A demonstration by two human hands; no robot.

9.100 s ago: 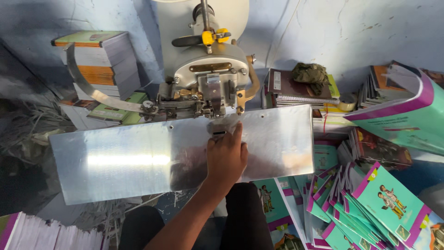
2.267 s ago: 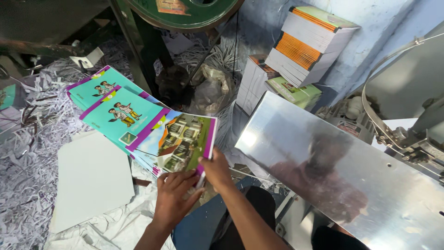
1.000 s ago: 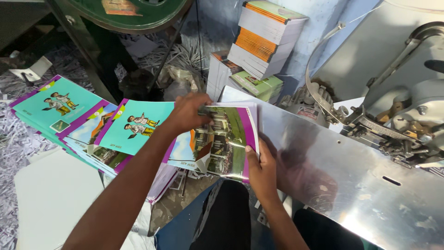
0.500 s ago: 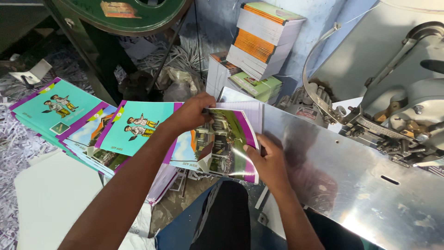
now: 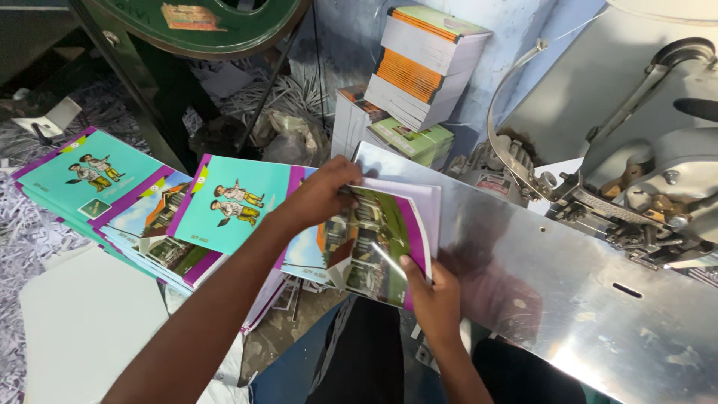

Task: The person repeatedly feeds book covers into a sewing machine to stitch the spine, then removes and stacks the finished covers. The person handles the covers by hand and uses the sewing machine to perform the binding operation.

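While both hands (image 5: pixel 321 196) (image 5: pixel 434 295) grip it, booklet (image 5: pixel 378 247) hides stack.

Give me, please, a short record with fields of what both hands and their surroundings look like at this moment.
left hand: left hand grips the top edge of the booklet
right hand: right hand holds the booklet's lower edge, thumb on the cover
booklet: glossy cover with purple border, bent, partly over the metal plate
left of hands: fanned teal booklets on a pile
behind: stacked books against the wall
right: stitching machine above the plate
floor: paper shreds
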